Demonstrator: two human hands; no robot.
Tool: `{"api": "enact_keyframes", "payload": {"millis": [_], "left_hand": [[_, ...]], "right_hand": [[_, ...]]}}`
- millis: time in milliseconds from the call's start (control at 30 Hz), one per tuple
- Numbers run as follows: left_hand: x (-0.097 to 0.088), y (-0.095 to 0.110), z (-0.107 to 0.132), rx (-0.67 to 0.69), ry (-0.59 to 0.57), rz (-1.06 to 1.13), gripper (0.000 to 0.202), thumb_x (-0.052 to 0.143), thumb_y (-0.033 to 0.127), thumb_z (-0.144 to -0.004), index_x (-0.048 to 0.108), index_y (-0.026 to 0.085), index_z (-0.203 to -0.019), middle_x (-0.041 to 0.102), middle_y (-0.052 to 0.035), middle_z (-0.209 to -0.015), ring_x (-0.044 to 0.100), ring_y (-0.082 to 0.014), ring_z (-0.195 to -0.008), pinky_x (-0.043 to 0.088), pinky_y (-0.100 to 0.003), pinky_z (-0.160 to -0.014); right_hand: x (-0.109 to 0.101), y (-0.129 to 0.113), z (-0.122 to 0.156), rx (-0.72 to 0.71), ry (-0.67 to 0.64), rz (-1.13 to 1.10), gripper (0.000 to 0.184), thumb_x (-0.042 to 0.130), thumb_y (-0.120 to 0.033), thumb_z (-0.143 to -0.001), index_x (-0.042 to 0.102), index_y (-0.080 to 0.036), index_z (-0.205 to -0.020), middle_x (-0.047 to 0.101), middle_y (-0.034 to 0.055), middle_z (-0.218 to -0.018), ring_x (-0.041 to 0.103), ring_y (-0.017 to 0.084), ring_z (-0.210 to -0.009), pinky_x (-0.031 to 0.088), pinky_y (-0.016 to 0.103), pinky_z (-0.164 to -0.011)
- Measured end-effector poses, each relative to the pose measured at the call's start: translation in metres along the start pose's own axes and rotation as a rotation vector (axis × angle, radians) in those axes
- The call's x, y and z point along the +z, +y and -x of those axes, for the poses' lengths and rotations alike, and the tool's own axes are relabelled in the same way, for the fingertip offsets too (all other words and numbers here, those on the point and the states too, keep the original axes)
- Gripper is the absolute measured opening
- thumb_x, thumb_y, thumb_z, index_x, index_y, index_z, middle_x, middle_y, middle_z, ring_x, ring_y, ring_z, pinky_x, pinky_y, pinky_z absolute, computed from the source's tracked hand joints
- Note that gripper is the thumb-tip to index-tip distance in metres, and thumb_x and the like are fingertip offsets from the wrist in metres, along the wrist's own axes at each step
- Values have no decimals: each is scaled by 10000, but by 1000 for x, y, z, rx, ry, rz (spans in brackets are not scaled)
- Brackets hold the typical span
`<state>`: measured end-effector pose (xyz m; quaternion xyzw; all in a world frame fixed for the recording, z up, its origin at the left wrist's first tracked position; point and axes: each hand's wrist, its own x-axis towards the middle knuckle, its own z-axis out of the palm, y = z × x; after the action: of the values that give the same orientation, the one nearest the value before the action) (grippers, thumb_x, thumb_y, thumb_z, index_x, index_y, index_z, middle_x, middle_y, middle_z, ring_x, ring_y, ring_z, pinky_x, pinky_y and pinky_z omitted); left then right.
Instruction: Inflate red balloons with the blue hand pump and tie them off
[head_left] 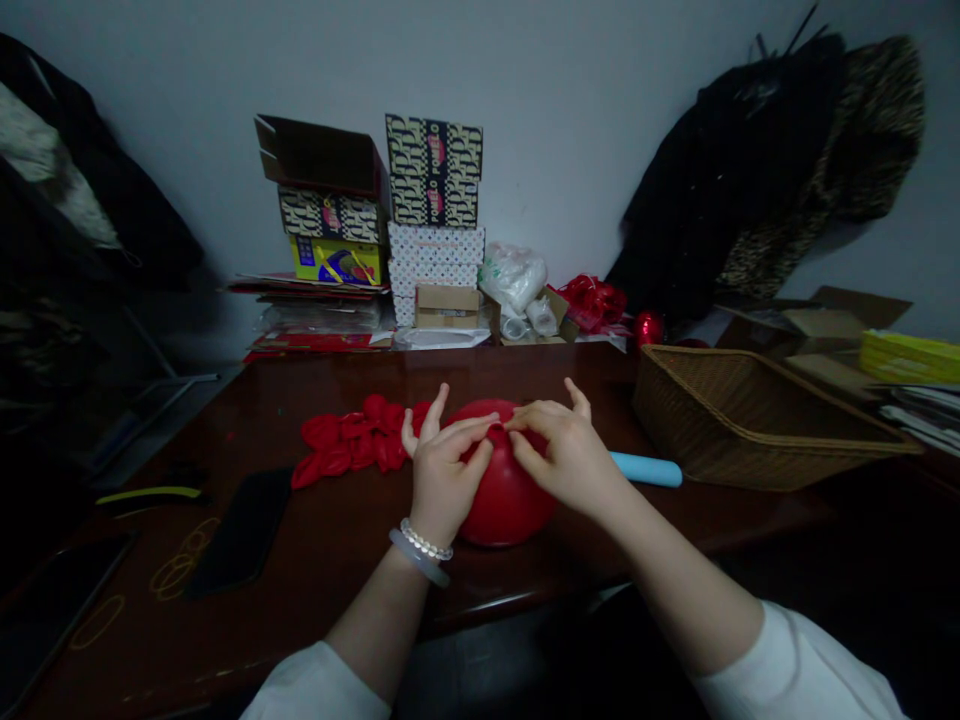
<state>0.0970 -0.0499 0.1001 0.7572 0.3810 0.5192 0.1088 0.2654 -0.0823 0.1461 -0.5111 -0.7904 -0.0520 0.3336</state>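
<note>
The fingers of the left hand are pinched shut on the small end at the top of the balloon. Two other fingers of that hand stick up and touch nothing. The fingers of the right hand pinch the same small end from the other side. They are shut tight on it too, and one finger points up. The fingertips of both hands meet on top of the balloon.

The balloon is red, round and full of air. It sits on the table, under both hands and near the front edge. The left palm rests on the balloon's left side. The right palm covers its right side.

Two bracelets are on the left wrist, just below the balloon. Both arms have white sleeves.

A pile of flat balloons lies just left of the balloon, touching or nearly touching it. A blue tube lies just right of the balloon, partly hidden by the right hand. A basket stands farther right of the balloon, past the tube. A phone lies well left of the balloon, closer to the front. Boxes are stacked by the wall, far behind the balloon.
</note>
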Motion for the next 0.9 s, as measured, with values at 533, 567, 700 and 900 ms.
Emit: {"api": "enact_keyframes", "payload": {"millis": [533, 567, 700, 900], "left_hand": [[0, 4, -2, 17, -235, 75, 107, 622, 187, -752, 658, 263, -817, 713, -6, -995, 311, -261, -1379, 15, -600, -1100], [0, 3, -2, 21, -247, 80, 102, 624, 190, -753, 657, 263, -815, 713, -4, -995, 310, -260, -1380, 9, -598, -1101], [-1, 1, -2, 35, -281, 96, 53, 620, 219, -781, 653, 260, -790, 714, -6, -995, 311, -255, -1381, -13, -587, -1104], [-4, 4, -1, 72, -322, 91, 82, 602, 212, -792, 664, 265, -798, 717, -4, -977, 306, -250, -1384, -43, -586, -1097]], "right_hand": [[-23, 25, -17, -496, -271, -33, 190, 501, -237, -929, 658, -248, -1035, 622, 30, -933, 564, 151, -939, 340, 377, -968], [-24, 24, -19, -504, -294, -14, 184, 497, -243, -932, 657, -239, -1023, 616, 31, -920, 560, 152, -926, 344, 376, -957], [-29, 18, -24, -449, -407, 46, 170, 463, -245, -947, 619, -179, -961, 589, 53, -911, 547, 158, -867, 383, 322, -839], [-34, 12, -20, -400, -528, 99, 180, 406, -228, -972, 571, -162, -948, 612, 48, -883, 547, 156, -783, 367, 315, -799]]}}
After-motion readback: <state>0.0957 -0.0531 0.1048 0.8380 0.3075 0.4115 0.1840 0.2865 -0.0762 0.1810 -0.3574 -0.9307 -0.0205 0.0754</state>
